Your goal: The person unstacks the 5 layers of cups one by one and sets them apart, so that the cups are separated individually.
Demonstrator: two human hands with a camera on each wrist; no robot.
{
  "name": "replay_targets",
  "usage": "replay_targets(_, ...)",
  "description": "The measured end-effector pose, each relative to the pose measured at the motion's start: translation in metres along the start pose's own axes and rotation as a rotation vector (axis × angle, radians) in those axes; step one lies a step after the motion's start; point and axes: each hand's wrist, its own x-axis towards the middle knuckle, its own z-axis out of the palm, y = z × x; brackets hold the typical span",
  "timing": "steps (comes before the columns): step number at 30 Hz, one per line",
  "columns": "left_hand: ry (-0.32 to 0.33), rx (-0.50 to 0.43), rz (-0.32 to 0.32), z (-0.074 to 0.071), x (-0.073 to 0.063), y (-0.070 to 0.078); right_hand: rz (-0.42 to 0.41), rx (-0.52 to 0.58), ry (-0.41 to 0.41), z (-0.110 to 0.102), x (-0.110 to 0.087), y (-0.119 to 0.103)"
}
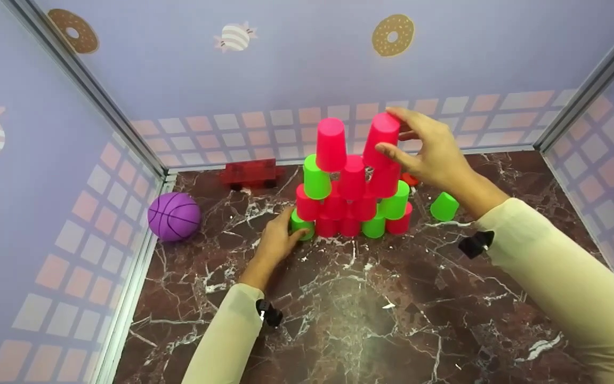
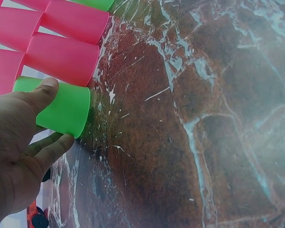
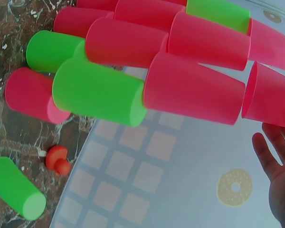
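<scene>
Pink and green plastic cups stand upside down in a stepped pyramid (image 1: 350, 180). At the top right, my right hand (image 1: 435, 144) holds a pink cup (image 1: 381, 140) between thumb and fingers, right at the rim over another pink cup (image 3: 194, 90). Beside it on the same tier stands a second pink cup (image 1: 331, 144), with a gap between the two. Down at the bottom left corner, my left hand (image 1: 276, 234) grips a green cup (image 2: 64, 107), thumb on the near side and fingertips by its lower rim.
A green cup (image 1: 444, 207) lies apart on the marbled surface at the right, near a small red object (image 3: 58, 160). At the left are a purple ball (image 1: 174, 216) and a red toy vehicle (image 1: 251, 173). Patterned panels (image 1: 307, 69) enclose the back and sides.
</scene>
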Motion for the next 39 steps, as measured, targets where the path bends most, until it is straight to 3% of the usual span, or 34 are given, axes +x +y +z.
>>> replay_targets(5, 0.001, -0.02, 0.02, 0.001, 0.002, -0.003, 0.035, -0.023, 0.031, -0.015, -0.006, 0.005)
replay_targets(6, 0.01, -0.031, 0.041, 0.006, 0.004, -0.015, 0.045, -0.028, 0.035, -0.017, -0.007, 0.006)
replay_targets(9, 0.02, -0.035, 0.048, 0.012, 0.006, -0.026, 0.077, -0.039, 0.046, -0.026, -0.014, 0.01)
replay_targets(12, 0.056, 0.013, 0.068, 0.025, 0.01, -0.045, 0.105, -0.048, 0.061, -0.035, -0.02, 0.016)
replay_targets(13, 0.051, 0.022, 0.05, 0.022, 0.009, -0.037, 0.116, -0.049, 0.071, -0.038, -0.022, 0.02)
replay_targets(16, 0.054, 0.016, 0.052, 0.019, 0.007, -0.033, 0.155, -0.064, 0.111, -0.046, -0.033, 0.033)
replay_targets(19, 0.024, -0.015, 0.02, 0.006, 0.002, -0.013, 0.212, -0.086, 0.153, -0.052, -0.047, 0.052)
replay_targets(22, 0.008, -0.002, -0.005, 0.003, 0.0, -0.006, 0.271, -0.105, 0.18, -0.057, -0.064, 0.073)
replay_targets(27, -0.005, -0.002, -0.018, 0.002, 0.0, -0.002, 0.392, -0.151, 0.169, -0.063, -0.092, 0.107)
replay_targets(31, 0.013, -0.022, 0.023, 0.0, -0.002, -0.002, 0.462, -0.2, 0.145, -0.064, -0.113, 0.127)
replay_targets(32, 0.027, -0.031, 0.049, 0.006, 0.001, -0.013, 0.471, -0.206, 0.147, -0.063, -0.118, 0.132)
replay_targets(35, 0.037, -0.034, 0.065, 0.006, 0.001, -0.014, 0.498, -0.23, 0.161, -0.058, -0.134, 0.144)
replay_targets(38, 0.019, -0.032, 0.041, 0.007, 0.001, -0.015, 0.535, -0.25, 0.171, -0.051, -0.149, 0.155)
replay_targets(39, 0.004, -0.024, 0.015, 0.001, -0.001, -0.003, 0.548, -0.256, 0.167, -0.049, -0.153, 0.159)
